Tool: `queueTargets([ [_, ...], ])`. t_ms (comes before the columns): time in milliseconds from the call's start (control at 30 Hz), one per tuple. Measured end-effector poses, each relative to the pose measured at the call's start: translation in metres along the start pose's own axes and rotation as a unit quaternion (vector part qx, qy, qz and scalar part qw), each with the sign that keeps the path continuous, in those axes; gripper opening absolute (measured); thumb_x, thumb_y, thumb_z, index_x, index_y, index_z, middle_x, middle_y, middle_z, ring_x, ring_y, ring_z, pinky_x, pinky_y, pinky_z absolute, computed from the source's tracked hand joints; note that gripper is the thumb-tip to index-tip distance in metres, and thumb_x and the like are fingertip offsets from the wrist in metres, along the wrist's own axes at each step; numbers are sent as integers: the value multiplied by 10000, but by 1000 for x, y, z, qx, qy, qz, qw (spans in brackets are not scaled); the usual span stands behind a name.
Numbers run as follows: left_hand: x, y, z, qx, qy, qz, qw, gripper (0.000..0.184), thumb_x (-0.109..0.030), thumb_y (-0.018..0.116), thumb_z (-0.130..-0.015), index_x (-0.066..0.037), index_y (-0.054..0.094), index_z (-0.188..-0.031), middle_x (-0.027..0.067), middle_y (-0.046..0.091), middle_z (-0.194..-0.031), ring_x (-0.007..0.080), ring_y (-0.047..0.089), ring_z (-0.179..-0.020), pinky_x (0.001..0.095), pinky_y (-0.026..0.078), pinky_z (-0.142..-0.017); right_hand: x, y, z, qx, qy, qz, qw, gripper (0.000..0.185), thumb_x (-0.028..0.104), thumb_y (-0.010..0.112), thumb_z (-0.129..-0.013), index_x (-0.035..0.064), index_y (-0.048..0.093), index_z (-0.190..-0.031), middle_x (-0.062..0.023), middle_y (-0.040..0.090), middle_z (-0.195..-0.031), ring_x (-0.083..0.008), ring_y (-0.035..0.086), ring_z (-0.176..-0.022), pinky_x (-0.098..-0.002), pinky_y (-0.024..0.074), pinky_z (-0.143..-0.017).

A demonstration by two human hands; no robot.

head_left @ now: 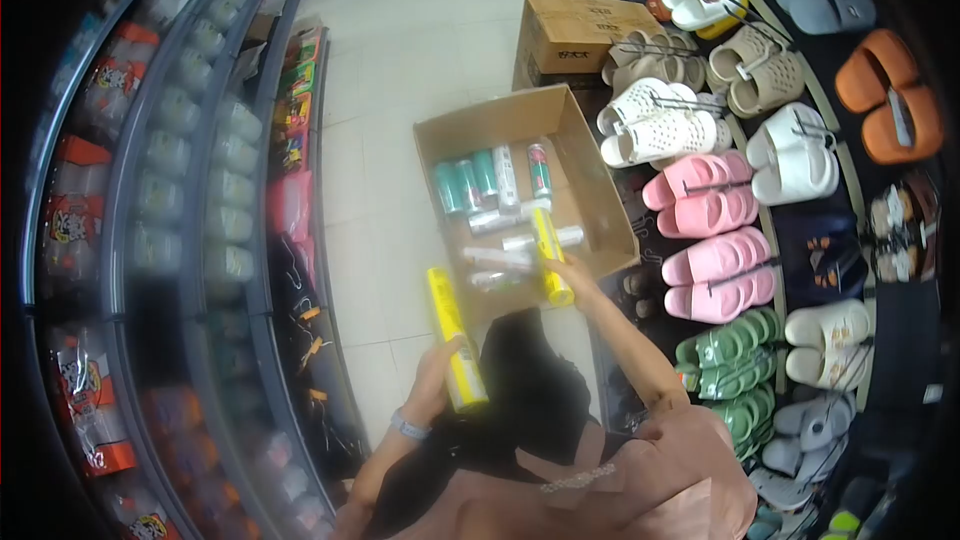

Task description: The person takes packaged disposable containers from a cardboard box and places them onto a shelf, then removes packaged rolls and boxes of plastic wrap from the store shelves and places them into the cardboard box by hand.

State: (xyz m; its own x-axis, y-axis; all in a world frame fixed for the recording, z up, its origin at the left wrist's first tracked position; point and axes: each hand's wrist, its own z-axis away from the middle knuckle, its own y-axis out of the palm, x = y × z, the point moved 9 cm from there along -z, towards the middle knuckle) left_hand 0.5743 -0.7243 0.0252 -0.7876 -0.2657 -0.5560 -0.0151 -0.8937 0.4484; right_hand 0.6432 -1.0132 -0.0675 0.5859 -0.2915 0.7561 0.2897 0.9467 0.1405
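My left hand (432, 380) is closed around the lower part of a long yellow roll (450, 325), held upright and slightly tilted just outside the near left side of a cardboard box (603, 180). My right hand (575, 282) grips a second yellow roll (546, 240) over the box's near part, its far end pointing into the box. Inside the box lie several teal rolls (468, 185), a white roll (505, 178), a green-and-red roll (540, 170) and several clear-wrapped pale rolls (500, 258). The print on the yellow rolls is too small to read.
At the right, a rack carries slippers, including pink ones (700, 190) and white clogs (660, 125). Shelves with jars (235, 190) and packaged goods (85, 210) line the left. A closed carton (580, 30) stands behind the open box on the tiled floor (375, 140).
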Motion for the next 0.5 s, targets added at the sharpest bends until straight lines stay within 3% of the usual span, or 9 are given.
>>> queueTargets([
  [133, -20, 26, -23, -50, 4, 28, 998, 386, -322, 576, -915, 12, 516, -1100, 123, 626, -904, 170, 606, -775, 293, 507, -694, -6, -40, -101, 12, 90, -34, 995, 423, 193, 713, -782, -67, 563, -1080, -135, 642, -863, -210, 644, -712, -328, 523, -611],
  [167, -22, 31, -29, -65, 4, 36, 997, 385, -322, 574, -916, 12, 517, -1099, 124, 627, -898, 170, 605, -778, 290, 506, -691, -12, -54, -131, 6, 94, -28, 995, 461, 196, 724, -757, -62, 558, -1102, -139, 646, -899, -224, 652, -753, -346, 534, -648],
  [267, -22, 41, -49, -92, 4, 34, 995, 377, -324, 574, -916, 7, 522, -1091, 121, 627, -896, 165, 603, -783, 286, 503, -690, 8, -80, -192, -53, 38, 50, 997, 548, 218, 746, -711, -34, 543, -1154, -151, 654, -956, -261, 658, -820, -372, 537, -707],
  [333, -26, 51, -58, -104, 2, 38, 994, 371, -325, 575, -917, 2, 525, -1083, 114, 624, -895, 163, 603, -781, 287, 502, -691, 49, -97, -214, -144, -62, 272, 949, 596, 239, 733, -697, 25, 528, -1213, -179, 655, -1019, -303, 651, -909, -390, 520, -778],
  [367, -29, 56, -63, -106, 2, 35, 994, 364, -326, 576, -917, -3, 528, -1076, 107, 622, -894, 161, 602, -780, 288, 502, -691, 50, -98, -223, -137, -57, 272, 951, 596, 239, 733, -697, 25, 528, -1213, -179, 655, -1019, -303, 651, -909, -390, 520, -778],
  [433, -31, 63, -72, -121, -9, 31, 992, 324, -286, 565, -928, -13, 527, -1098, 72, 605, -897, 144, 588, -779, 281, 489, -692, 55, -118, -221, -255, -34, 372, 892, 579, 255, 704, -720, 67, 520, -1235, -213, 640, -1068, -333, 627, -997, -407, 493, -844],
  [467, -32, 66, -78, -125, -15, 26, 992, 289, -246, 554, -938, -23, 526, -1120, 37, 588, -899, 128, 575, -779, 275, 476, -692, 45, -117, -223, -211, -8, 350, 913, 580, 254, 681, -740, 63, 499, -1256, -222, 627, -1100, -345, 607, -1042, -430, 467, -886],
  [500, -33, 69, -86, -127, -15, 25, 991, 289, -246, 554, -938, -23, 526, -1120, 37, 588, -899, 128, 575, -779, 275, 476, -692, 38, -112, -223, -185, -61, 322, 926, 597, 250, 683, -739, 43, 489, -1264, -226, 630, -1088, -352, 604, -1044, -433, 462, -894],
])
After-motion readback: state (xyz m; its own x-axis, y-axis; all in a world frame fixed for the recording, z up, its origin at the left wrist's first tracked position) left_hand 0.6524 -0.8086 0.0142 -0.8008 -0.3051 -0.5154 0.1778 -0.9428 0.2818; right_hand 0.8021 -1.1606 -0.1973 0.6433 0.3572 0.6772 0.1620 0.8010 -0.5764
